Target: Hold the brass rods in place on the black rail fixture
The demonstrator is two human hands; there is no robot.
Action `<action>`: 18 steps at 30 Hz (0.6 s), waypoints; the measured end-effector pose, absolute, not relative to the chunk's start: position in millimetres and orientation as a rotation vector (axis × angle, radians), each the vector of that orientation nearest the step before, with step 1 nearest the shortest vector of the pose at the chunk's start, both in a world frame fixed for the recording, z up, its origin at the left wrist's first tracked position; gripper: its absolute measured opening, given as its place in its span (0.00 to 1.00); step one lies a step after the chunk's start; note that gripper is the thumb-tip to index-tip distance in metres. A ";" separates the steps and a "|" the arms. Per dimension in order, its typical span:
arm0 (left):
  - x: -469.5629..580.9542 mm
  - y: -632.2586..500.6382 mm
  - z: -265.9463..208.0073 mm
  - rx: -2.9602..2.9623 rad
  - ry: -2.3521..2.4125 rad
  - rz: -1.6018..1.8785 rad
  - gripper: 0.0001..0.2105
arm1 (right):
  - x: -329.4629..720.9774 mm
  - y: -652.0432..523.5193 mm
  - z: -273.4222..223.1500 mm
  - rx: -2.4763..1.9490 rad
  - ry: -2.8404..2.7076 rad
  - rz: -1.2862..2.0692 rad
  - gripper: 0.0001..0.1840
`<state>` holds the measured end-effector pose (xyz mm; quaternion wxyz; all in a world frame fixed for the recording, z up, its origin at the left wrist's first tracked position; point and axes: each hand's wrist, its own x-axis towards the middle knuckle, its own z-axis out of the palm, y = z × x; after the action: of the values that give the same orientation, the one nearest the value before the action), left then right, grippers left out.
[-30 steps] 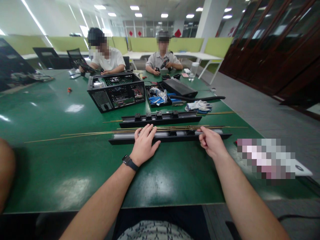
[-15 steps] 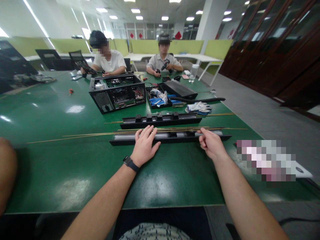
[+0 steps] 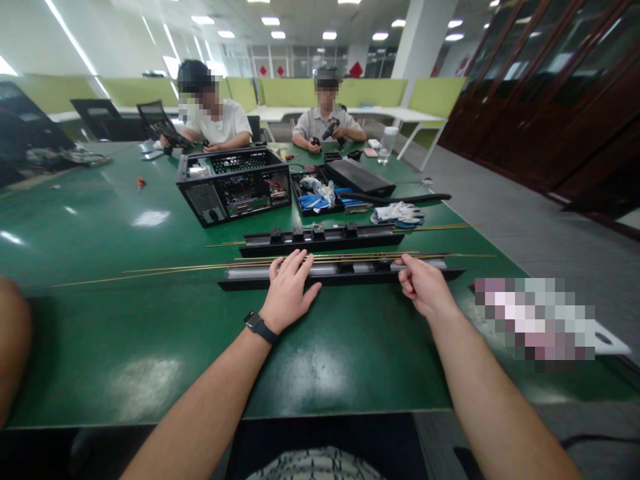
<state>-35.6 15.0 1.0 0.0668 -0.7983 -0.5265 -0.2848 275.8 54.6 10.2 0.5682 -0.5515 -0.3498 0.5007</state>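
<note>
In front of me on the green table lies a long black rail (image 3: 330, 280) with pale inner strips and dark blocks. Thin brass-coloured rods (image 3: 175, 268) run lengthwise along its far side and stick out at both ends. My left hand (image 3: 290, 290) lies over the rail and rods with its fingers stretched and the thumb apart. At the rail's right part, my right hand (image 3: 423, 283) is closed, its index fingertip at the rods. Whatever it pinches is hidden by the fingers. Just behind lies a second black rail (image 3: 320, 243) with several dark blocks on it.
An open computer case (image 3: 233, 190) stands farther back, beside a black tray (image 3: 313, 210) holding gloves and a dark flat panel (image 3: 357, 177). White gloves (image 3: 399, 214) lie to the right. Two people sit across the table. A blurred-out item (image 3: 540, 320) is at right; someone's arm (image 3: 13, 340) at left.
Both hands stay in place on the rail and rods. The view has shifted only very slightly.
</note>
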 end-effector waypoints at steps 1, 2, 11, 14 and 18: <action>-35.5 15.1 1.1 -2.407 -1.587 -0.856 0.27 | 275.8 54.8 10.1 -1.298 -0.820 1.176 0.16; -35.5 15.2 1.1 -2.407 -1.587 -0.856 0.27 | 275.8 55.0 10.1 -1.301 -0.818 1.174 0.16; -35.5 15.1 1.3 -2.415 -1.582 -0.875 0.27 | 275.2 54.9 11.0 -1.304 -0.820 1.169 0.16; -35.6 15.4 1.0 -2.412 -1.584 -0.874 0.27 | 275.2 54.9 11.3 -1.300 -0.815 1.169 0.16; -36.4 16.0 0.5 -2.412 -1.583 -0.874 0.26 | 274.5 54.3 11.6 -1.293 -0.816 1.169 0.16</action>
<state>-36.4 16.0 0.5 0.0637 -0.7985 -0.5240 -0.2893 274.5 54.3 11.6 0.5716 -0.5512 -0.3478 0.4985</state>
